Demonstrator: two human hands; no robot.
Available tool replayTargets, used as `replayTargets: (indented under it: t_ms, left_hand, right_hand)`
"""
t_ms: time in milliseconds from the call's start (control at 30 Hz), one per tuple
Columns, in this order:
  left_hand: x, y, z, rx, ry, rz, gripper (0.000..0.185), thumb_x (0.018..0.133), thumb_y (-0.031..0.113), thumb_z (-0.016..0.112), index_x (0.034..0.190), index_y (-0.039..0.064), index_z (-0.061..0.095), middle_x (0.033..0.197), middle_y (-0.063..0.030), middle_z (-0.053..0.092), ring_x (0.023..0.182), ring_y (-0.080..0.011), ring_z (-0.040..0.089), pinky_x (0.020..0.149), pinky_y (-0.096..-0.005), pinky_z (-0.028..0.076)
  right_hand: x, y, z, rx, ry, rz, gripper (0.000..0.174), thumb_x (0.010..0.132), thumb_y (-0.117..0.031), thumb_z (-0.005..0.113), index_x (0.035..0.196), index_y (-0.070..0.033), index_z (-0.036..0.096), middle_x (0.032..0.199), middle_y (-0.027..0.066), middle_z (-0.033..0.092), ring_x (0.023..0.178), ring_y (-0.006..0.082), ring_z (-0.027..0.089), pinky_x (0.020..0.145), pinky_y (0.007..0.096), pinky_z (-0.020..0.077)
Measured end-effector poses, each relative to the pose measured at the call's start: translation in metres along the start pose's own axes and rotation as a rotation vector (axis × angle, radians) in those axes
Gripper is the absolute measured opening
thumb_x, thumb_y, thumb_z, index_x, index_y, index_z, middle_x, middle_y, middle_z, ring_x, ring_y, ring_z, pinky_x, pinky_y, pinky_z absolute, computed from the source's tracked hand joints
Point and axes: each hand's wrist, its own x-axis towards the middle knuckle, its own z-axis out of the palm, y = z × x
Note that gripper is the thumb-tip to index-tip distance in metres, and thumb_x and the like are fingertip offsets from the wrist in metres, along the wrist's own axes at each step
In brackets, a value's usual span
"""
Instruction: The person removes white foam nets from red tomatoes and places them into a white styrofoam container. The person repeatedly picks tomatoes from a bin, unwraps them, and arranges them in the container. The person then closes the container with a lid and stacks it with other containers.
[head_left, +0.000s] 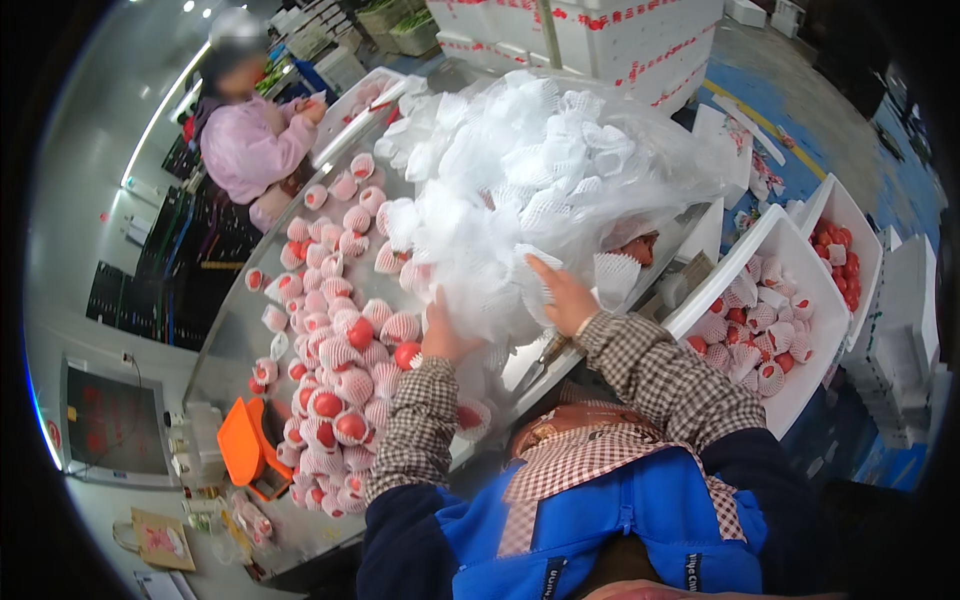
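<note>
A big heap of white foam net sleeves lies in and around a clear plastic bag on the metal table. At the heap's near left edge, my left hand has its thumb raised and touches the foam. My right hand reaches in from the right, a finger along one foam net sleeve; whether it grips the sleeve is unclear. Left of my left hand spreads a pile of red tomato-like fruits in foam nets. A wooden-handled tool with a metal blade rests near the table's front edge.
To my right stands a white foam box of netted fruits, with another box of bare red fruits behind. An orange plastic container sits at the left. Across the table, a person in pink works. Stacked white boxes rise behind.
</note>
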Motion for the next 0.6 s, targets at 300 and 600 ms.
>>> replayTargets:
  t_ms: [300, 600]
  left_hand:
    - [0.083, 0.046, -0.018, -0.082, 0.220, 0.490, 0.094, 0.063, 0.024, 0.087, 0.142, 0.006, 0.039, 0.129, -0.0203, 0.056, 0.117, -0.0364, 0.056, 0.098, -0.0393, 0.047]
    - [0.176, 0.099, -0.085, -0.462, 0.379, 0.526, 0.047, 0.070, -0.002, 0.075, 0.116, 0.003, 0.064, 0.108, -0.0163, 0.067, 0.101, -0.0307, 0.064, 0.092, -0.0368, 0.050]
  right_hand:
    - [0.109, -0.047, 0.003, 0.358, -0.108, -0.109, 0.051, 0.081, -0.020, 0.067, 0.128, -0.003, 0.057, 0.112, 0.0186, 0.066, 0.103, 0.0315, 0.064, 0.093, 0.0397, 0.0508]
    - [0.059, 0.040, -0.092, -0.685, 0.189, 0.026, 0.034, 0.081, -0.014, 0.064, 0.114, -0.013, 0.066, 0.096, 0.0041, 0.063, 0.102, 0.0230, 0.054, 0.088, 0.0388, 0.0441]
